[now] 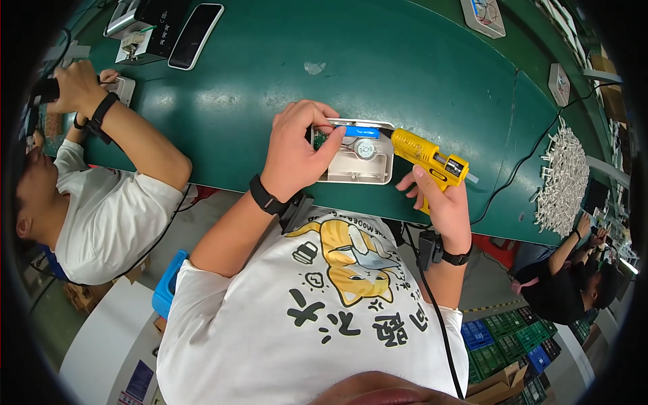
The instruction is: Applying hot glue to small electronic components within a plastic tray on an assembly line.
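Note:
A white plastic housing (356, 177) lies at the near edge of the green table, its open side up. Inside it are a blue battery-like cell (359, 131), a round silvery part (365, 150) and a green circuit board (318, 139), partly covered by my fingers. My left hand (297, 138) grips the housing's left side, with the thumb against the blue cell's left end. In my right hand (444, 206) is a yellow glue gun (420, 150), fingers wrapped round its handle. Its dark nozzle reaches the housing's upper right corner by the cell; the exact tip is hard to make out.
A heap of small white parts (563, 179) sits on the right, with a black cable (518, 170) nearby. Far left are a phone (196, 36) and a black device (154, 37). More white housings (484, 17) lie far right. Co-workers (108, 223) sit at both sides.

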The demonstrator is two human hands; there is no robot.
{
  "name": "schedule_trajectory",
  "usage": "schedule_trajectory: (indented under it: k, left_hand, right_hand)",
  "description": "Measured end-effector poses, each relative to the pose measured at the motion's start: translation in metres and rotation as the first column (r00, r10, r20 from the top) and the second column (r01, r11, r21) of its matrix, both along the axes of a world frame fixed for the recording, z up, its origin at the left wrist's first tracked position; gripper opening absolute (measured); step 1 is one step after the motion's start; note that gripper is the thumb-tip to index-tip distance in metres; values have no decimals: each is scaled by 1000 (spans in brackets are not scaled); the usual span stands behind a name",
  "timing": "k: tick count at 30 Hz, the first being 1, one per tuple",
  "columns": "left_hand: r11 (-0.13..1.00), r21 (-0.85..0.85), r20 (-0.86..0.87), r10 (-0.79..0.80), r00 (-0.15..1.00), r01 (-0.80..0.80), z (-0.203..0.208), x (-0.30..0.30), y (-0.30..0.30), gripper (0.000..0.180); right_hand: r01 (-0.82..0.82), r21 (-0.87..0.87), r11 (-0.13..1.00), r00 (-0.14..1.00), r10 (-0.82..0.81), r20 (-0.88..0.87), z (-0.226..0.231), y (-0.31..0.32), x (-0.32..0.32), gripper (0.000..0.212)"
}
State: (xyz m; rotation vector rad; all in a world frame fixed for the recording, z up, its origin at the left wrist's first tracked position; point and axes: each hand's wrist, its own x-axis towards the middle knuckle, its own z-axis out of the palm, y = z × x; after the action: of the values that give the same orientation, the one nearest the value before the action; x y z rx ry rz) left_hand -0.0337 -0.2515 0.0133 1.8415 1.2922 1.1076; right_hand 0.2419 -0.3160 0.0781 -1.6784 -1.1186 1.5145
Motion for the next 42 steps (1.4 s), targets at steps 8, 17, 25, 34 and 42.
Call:
schedule_trajectory:
  k: [8,17,25,34,42]
  left_hand:
    - [979,-199,-109,-66,992,43,14,2,2,20]
    - [975,-215,-77,-76,994,57,8,2,2,25]
    - [985,-153,-139,-97,986,76,11,1,3,22]
    - [986,-154,-174,-91,981,64,12,0,-3,22]
    - [983,-144,-186,-143,972,117,15,-6,0,45]
  right_hand:
    - [-39,-50,998,998,41,45,10,6,1,23]
    - [103,31,994,993,-104,51,20,-11,-9,22]
    - [5,-55,998,1000,-5,1,6,-19,4,22]
    - [-13,16,1000,980,10,200,24,-24,-10,25]
    - [-9,54,999,1000,8,27,28,-8,-34,28]
